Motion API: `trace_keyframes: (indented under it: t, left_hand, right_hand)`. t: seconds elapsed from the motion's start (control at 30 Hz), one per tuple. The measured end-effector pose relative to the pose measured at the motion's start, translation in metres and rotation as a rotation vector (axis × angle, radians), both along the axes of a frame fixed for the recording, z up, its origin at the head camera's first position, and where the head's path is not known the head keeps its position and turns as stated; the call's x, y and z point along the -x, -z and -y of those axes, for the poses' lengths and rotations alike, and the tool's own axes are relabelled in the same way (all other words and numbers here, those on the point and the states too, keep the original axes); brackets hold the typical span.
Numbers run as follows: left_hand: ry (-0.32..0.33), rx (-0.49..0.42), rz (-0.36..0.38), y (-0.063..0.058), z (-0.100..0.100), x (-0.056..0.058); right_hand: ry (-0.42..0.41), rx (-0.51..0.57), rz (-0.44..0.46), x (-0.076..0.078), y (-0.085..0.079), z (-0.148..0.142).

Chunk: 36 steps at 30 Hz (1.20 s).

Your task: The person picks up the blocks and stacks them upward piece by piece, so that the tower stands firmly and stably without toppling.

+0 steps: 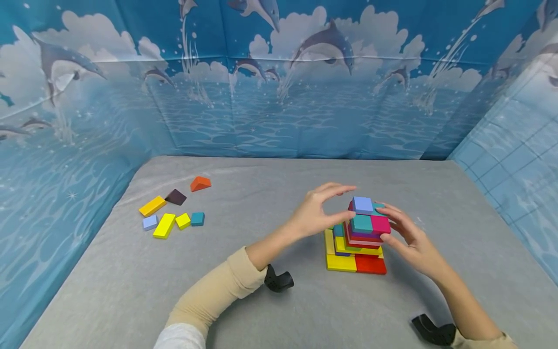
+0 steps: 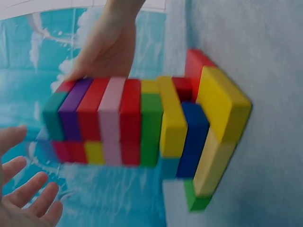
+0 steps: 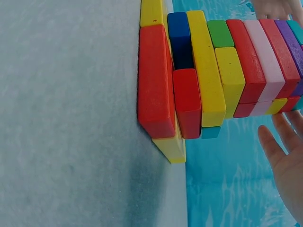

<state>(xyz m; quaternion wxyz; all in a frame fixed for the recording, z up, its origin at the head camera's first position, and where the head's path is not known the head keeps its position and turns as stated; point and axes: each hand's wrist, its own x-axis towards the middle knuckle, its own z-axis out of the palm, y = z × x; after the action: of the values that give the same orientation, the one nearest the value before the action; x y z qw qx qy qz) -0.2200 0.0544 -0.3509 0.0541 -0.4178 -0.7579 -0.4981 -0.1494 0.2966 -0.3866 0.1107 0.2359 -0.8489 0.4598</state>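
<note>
A stepped tower of coloured wooden blocks (image 1: 365,245) stands on the grey cloth, its broad base made of yellow, red and cream blocks. A light blue block (image 1: 363,204) sits on the tower's top layer, above a teal block (image 1: 362,224) and a magenta block (image 1: 380,224). My left hand (image 1: 320,211) is at the tower's upper left, thumb and fingers spread, holding nothing; the left wrist view shows its loose fingers (image 2: 34,194) apart from the blocks. On the other side, my right hand (image 1: 410,237) rests its fingertips at the upper right side, beside the magenta block.
Several loose blocks lie at the left of the cloth, among them a long yellow block (image 1: 164,226), a teal cube (image 1: 197,219), a dark brown block (image 1: 176,197) and an orange wedge (image 1: 200,183). A dolphin-print curtain (image 1: 279,121) rises behind the cloth-covered table (image 1: 261,174).
</note>
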Motion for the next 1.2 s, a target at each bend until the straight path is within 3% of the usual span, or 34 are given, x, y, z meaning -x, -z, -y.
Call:
trace_keyframes:
  t: [0.2, 0.43, 0.63, 0.77, 0.97, 1.2]
  left_hand:
    - [-0.075, 0.011, -0.031, 0.004, 0.054, 0.001]
    - [-0.202, 0.253, -0.062, 0.027, 0.14, 0.01]
    - [-0.336, 0.388, 0.018, 0.051, 0.216, 0.015]
    - [-0.392, 0.433, 0.044, 0.061, 0.255, 0.015]
    - [-0.445, 0.46, 0.05, 0.072, 0.286, 0.014]
    - [-0.489, 0.486, 0.055, 0.08, 0.294, 0.013]
  right_hand:
    - [-0.021, -0.013, -0.006, 0.001, 0.0, 0.0]
    - [-0.02, -0.009, -0.004, 0.001, 0.0, -0.001]
    - [-0.017, -0.014, -0.008, 0.002, 0.0, -0.001]
    - [-0.016, -0.017, -0.018, 0.002, 0.001, -0.001]
    - [-0.005, -0.006, -0.016, 0.001, 0.001, -0.002]
    - [0.001, -0.001, -0.003, 0.001, 0.001, -0.002]
